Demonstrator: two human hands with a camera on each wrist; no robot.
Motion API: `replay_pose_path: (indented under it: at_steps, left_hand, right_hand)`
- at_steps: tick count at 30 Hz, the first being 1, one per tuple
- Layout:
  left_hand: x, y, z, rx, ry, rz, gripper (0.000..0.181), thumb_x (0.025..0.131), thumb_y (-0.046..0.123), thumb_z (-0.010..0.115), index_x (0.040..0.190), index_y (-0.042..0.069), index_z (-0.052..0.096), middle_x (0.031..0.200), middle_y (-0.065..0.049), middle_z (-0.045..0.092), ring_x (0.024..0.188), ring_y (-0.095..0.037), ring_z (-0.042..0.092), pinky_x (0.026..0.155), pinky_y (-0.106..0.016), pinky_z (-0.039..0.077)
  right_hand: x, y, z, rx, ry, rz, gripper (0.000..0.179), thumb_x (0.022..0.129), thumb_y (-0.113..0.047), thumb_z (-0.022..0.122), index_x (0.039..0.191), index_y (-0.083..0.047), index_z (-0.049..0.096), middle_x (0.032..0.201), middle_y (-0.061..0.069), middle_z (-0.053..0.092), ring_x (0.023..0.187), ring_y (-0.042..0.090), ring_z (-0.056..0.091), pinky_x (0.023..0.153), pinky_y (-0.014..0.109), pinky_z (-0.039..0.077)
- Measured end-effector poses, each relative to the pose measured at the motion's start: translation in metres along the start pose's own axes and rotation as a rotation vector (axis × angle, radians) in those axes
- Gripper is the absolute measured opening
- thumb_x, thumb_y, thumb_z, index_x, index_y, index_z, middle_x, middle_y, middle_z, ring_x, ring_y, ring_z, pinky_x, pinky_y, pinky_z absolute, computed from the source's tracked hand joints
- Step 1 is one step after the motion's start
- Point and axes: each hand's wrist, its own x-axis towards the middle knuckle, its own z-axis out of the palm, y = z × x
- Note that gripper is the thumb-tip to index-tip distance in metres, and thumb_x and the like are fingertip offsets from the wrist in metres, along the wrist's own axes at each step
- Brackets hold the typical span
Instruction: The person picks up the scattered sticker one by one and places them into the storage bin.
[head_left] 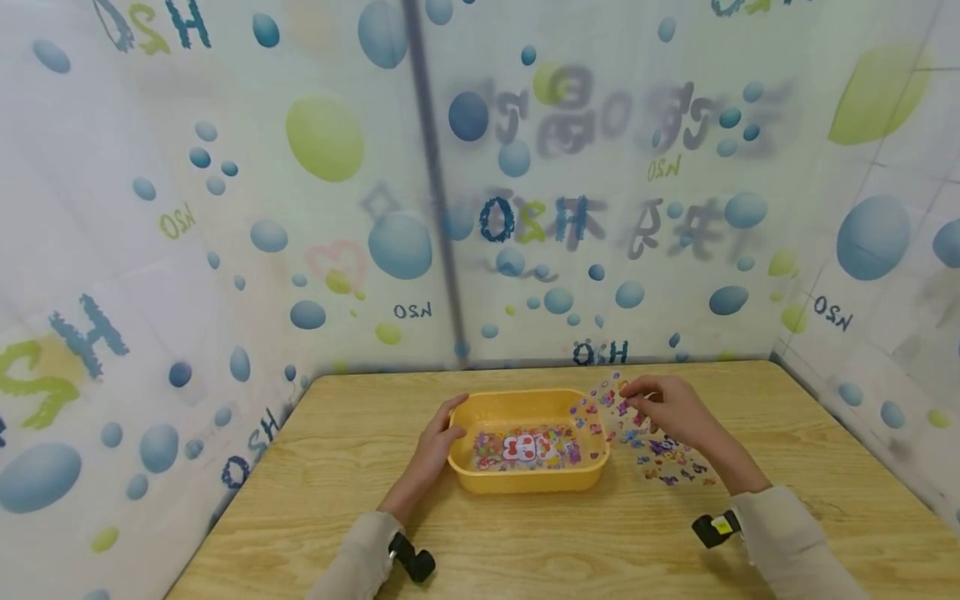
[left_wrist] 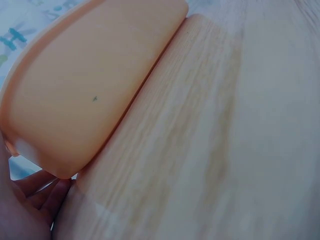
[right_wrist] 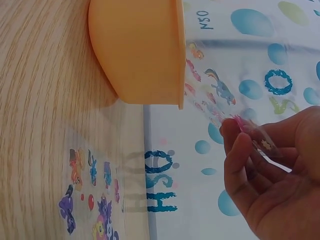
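Observation:
A yellow plastic basin (head_left: 517, 482) stands on the table, holding clear sheets with colourful cartoon stickers (head_left: 525, 447). My left hand (head_left: 433, 442) grips the basin's left end, thumb over the rim; its fingers also show by the basin's lower corner in the left wrist view. Between thumb and fingers, my right hand (head_left: 671, 408) pinches a transparent sticker sheet (right_wrist: 220, 90) at the right of the basin. That sheet hangs tilted, its far end over the basin's right rim. Below the right hand, another clear sticker sheet (head_left: 675, 462) with small pony figures (right_wrist: 102, 215) lies on the table.
The wooden table (head_left: 570, 550) reaches back to a curtain (head_left: 555, 275) printed with bubbles and letters, which also encloses both sides. A black wrist camera (head_left: 411, 558) sits on the left sleeve, and another black camera (head_left: 712, 530) on the right sleeve.

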Motion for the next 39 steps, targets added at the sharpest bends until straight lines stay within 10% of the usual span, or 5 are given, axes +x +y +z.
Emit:
replay_pose_path:
  at_steps: [39]
  left_hand:
    - [-0.001,-0.002,0.001,0.006,0.012,0.025,0.057,0.099,0.008,0.049,0.155,0.017,0.046,0.166,-0.014,0.039,0.153,-0.040,0.035,0.122,-0.060,0.030]
  right_hand:
    - [-0.002,0.007,0.023,0.030,-0.075,0.024,0.020,0.102,-0.005,0.057,0.115,-0.001,0.071,0.102,0.012,0.073,0.074,0.019,0.065,0.058,0.037,0.059]
